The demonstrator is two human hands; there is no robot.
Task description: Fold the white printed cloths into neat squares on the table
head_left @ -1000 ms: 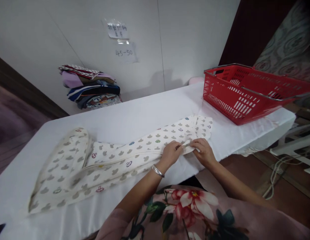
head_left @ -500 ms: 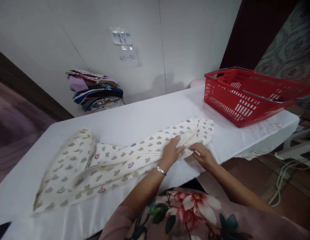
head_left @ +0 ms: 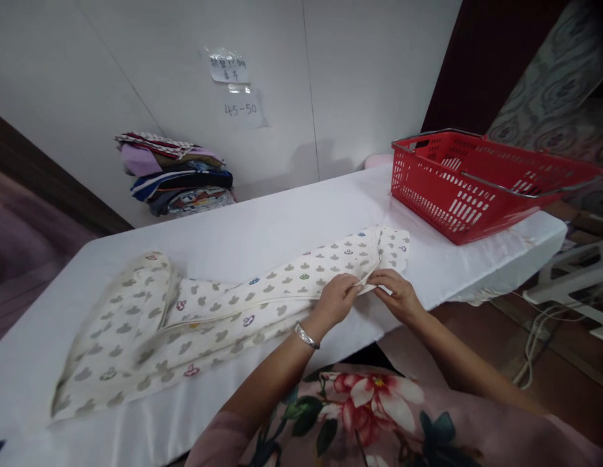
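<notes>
A cream cloth garment [head_left: 276, 292] with grey mushroom-like prints and a few coloured ones lies stretched across the white-covered table [head_left: 262, 227]. Its left end spreads wide and looks hood-like; the right end is narrow. My left hand [head_left: 337, 298], with a silver bracelet [head_left: 307, 336] on the wrist, pinches the garment's near edge close to the right end. Just to the right, my right hand [head_left: 396, 295] has its thumb and fingers closed on the same edge. A small fold of cloth runs between the two hands.
A red plastic basket [head_left: 457, 201] with metal handles stands at the table's right end. Folded clothes [head_left: 184, 175] are stacked behind the table at the left. Paper signs [head_left: 240, 107] hang on the wall. White cables [head_left: 532, 344] lie on the floor at right.
My left hand has gone from lying on the cloth with fingers spread to pinching its edge. The loose flap near the right end now lies flatter. The view has shifted slightly.
</notes>
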